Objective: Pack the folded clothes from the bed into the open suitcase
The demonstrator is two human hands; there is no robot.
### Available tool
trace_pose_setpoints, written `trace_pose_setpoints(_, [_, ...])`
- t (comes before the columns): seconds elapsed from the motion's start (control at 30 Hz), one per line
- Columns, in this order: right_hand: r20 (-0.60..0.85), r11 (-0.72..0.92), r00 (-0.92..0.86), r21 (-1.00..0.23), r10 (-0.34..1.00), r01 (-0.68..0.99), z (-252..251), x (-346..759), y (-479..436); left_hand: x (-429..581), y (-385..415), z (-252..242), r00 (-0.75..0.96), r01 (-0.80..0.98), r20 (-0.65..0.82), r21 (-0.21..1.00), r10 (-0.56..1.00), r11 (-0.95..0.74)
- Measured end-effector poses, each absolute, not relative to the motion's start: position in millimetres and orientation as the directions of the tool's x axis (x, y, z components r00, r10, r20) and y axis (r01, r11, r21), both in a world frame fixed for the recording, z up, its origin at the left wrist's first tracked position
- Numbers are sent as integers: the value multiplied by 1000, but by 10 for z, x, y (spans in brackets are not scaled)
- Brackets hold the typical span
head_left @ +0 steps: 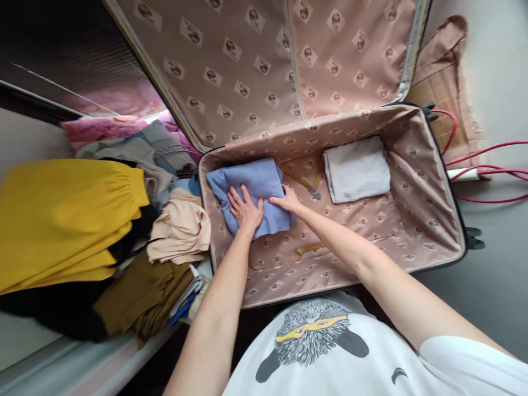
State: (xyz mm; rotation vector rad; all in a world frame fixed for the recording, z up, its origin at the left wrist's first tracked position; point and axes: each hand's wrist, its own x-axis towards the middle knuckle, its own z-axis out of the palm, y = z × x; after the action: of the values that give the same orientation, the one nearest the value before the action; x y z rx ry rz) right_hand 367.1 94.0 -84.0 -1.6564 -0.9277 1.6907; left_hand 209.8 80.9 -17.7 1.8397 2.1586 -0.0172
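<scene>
A folded blue garment lies in the left end of an open suitcase with a patterned pink-beige lining. My left hand rests flat on top of it, fingers spread. At the garment's right edge, my right hand has its thumb on the upper side and its other fingers partly hidden at the edge, gripping the cloth. A folded light grey cloth sits further right in the same suitcase half, apart from both hands. Tan straps with a buckle lie on the lining between the two.
The suitcase lid stands raised at the back. Left of the case are piled clothes: yellow garments, a beige garment and a brown one. A red cable runs along the right side.
</scene>
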Motion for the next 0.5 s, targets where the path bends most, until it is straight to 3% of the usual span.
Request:
trace_pose_setpoints(0.1, [-626, -626, 11, -780, 779, -2, -848, 3705, 920, 2025, 846, -363, -130, 969, -206, 179, 970, 168])
trace_pose_setpoints(0.2, [-652, -653, -70, -738, 755, -167, -856, 3630, 992, 1954, 866, -384, -113, 971, -219, 184, 969, 155])
trace_pose_setpoints(0.27, [-662, -684, -193, -655, 725, -322, -867, 3557, 1051, 1923, 897, -377, -125, 966, -235, 192, 964, 172])
trace_pose_setpoints(0.37, [-684, -789, -412, -430, 602, -439, -840, 3477, 1053, 1889, 941, -364, -152, 951, -267, 222, 952, 214])
trace_pose_setpoints(0.43, [-715, -825, -445, -344, 539, -448, -762, 3472, 960, 1887, 917, -332, -156, 938, -302, 253, 941, 236])
trace_pose_setpoints(0.5, [-751, -824, -396, -341, 529, -452, -635, 3537, 800, 1929, 824, -268, -140, 919, -340, 305, 930, 250])
